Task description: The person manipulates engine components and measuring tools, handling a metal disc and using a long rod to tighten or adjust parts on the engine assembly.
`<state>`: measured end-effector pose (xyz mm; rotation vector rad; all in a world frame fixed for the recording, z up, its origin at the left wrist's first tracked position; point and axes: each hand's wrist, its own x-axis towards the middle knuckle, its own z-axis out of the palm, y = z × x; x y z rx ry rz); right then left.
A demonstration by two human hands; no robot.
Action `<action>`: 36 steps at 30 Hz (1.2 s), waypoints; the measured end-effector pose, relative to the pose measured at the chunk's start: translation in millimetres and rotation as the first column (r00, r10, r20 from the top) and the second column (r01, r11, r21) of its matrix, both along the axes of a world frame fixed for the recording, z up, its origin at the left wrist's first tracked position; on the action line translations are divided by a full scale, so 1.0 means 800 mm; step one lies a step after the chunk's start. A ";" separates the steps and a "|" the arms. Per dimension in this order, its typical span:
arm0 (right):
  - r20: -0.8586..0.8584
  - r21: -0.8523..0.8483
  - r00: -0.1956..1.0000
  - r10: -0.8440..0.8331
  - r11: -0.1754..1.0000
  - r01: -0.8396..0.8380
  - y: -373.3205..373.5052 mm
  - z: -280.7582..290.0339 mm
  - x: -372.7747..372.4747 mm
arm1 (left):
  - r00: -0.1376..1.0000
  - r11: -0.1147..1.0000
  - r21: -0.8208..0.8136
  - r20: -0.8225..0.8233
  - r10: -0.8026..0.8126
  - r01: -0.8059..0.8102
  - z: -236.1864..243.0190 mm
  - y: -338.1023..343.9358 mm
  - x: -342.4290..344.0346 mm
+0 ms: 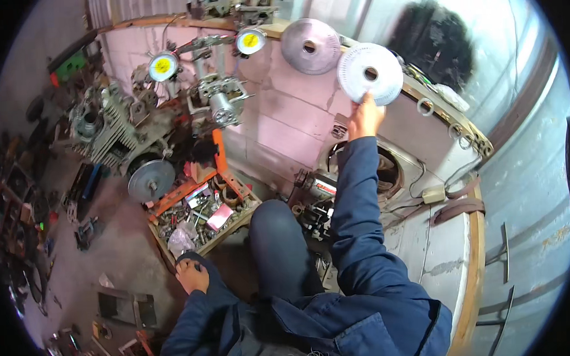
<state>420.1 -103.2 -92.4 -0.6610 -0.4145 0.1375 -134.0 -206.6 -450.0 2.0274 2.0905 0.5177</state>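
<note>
Pale disc [370, 60], central hole: held up before the block wall [288, 111], the right hand [366, 118] gripping its lower edge. Greyer disc [310, 34]: just left of it. Left hand [192, 275]: at the person's knee, fingers bent, contents I cannot tell. Wooden tray [230, 230]: small parts, near that hand.

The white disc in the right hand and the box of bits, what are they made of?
White disc: maybe metal, perhaps plastic; its pale face looks smooth, but the brightness leaves it open.
Box: its near edge is probably wood, dull-finished, judging by the tan colour.
</note>
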 end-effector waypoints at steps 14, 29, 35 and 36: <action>0.179 -0.134 0.738 0.651 0.759 -0.637 -0.031 -0.085 -0.215 | 0.994 0.999 0.033 0.110 -0.003 -0.001 0.006 -0.003 -0.001; 0.208 -0.268 0.718 0.664 0.744 -0.612 0.042 -0.064 -0.278 | 0.294 0.672 0.739 0.653 -0.698 -0.049 0.363 0.161 0.186; 0.245 -0.343 0.766 0.594 0.793 -0.504 0.042 -0.061 -0.283 | 0.284 0.784 0.570 0.731 -0.620 0.244 0.439 0.211 0.203; 0.296 -0.323 0.787 0.542 0.832 -0.451 0.047 -0.060 -0.284 | 0.289 0.752 0.624 0.695 -0.658 0.211 0.442 0.213 0.203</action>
